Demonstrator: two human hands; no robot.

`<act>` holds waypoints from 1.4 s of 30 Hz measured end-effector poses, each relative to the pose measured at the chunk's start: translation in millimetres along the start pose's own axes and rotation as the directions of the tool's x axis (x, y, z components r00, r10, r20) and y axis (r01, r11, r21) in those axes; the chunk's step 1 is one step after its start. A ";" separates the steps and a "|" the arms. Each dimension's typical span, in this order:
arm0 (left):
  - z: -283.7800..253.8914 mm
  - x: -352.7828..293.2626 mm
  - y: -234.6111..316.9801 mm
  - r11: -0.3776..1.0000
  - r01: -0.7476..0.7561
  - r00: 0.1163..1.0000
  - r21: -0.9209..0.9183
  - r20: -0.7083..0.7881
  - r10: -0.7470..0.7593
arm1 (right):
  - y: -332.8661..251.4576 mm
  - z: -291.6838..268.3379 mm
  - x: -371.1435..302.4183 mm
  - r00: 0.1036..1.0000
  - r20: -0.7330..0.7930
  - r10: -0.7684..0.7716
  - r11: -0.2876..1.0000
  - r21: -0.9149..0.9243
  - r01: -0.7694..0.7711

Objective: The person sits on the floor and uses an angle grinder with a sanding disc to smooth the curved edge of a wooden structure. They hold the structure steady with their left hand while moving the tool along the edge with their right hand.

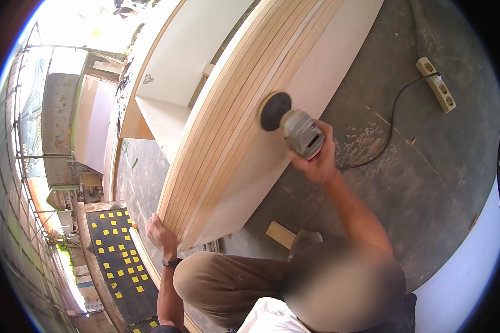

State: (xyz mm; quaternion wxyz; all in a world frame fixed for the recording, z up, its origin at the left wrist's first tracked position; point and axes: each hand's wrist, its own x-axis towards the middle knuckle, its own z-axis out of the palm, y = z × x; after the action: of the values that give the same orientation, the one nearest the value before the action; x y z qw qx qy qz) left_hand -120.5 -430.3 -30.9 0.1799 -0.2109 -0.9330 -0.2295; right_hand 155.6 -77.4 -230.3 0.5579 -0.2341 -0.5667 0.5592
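My right hand (320,159) grips the body of a grey handheld sander (302,133). Its round black disc (275,111) is against or very close to the pale edges of a stack of wooden boards (228,122). The stack stands on edge, running from the lower left up to the top of the view, with a whitish broad face (294,125) on its right side. At the near end, my left hand (162,235) is closed round the stack's left corner; some of its fingers are hidden.
A dark cord (391,125) runs from the sander's side to a white power strip (436,84) on the dusty grey floor (400,188). A wood offcut (281,235) lies near my knee. White cabinet parts (169,55) stand left of the stack; a black sheet with yellow squares (119,250) lies farther left.
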 end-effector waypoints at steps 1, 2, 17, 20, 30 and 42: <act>0.0 0.7 0.1 1.000 0.004 1.000 0.000 0.001 -0.004 | 6.8 0.3 1.0 0.999 -0.034 0.019 0.997 0.069 -0.016; 0.0 0.8 0.3 1.000 0.007 1.000 0.001 0.002 -0.007 | 12.7 1.3 0.4 0.997 -0.066 0.039 0.990 0.138 -0.030; -0.9 1.5 6.3 1.000 -0.009 1.000 0.020 0.004 0.009 | 24.0 9.6 -8.3 0.998 -0.038 0.046 0.984 0.175 -0.039; -0.2 -0.8 5.0 1.000 -0.005 1.000 0.002 0.001 0.005 | -14.0 2.2 -4.2 0.921 0.334 -0.198 0.930 -0.231 0.284; 3.1 3.4 0.9 1.000 -0.021 1.000 0.012 0.004 0.021 | 10.5 -5.9 6.7 0.992 0.123 0.042 0.999 -0.027 -0.039; 3.5 -0.9 18.3 0.999 -0.027 0.999 0.018 -0.034 0.028 | 5.9 -31.8 56.3 0.981 -0.082 0.176 0.950 0.276 -0.147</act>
State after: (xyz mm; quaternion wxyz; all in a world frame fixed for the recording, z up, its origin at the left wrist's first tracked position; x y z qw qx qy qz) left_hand -111.9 -414.0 -27.7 0.2008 -0.2182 -0.9288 -0.2224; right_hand 166.8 -14.0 -222.6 0.5660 -0.2310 -0.4342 0.6616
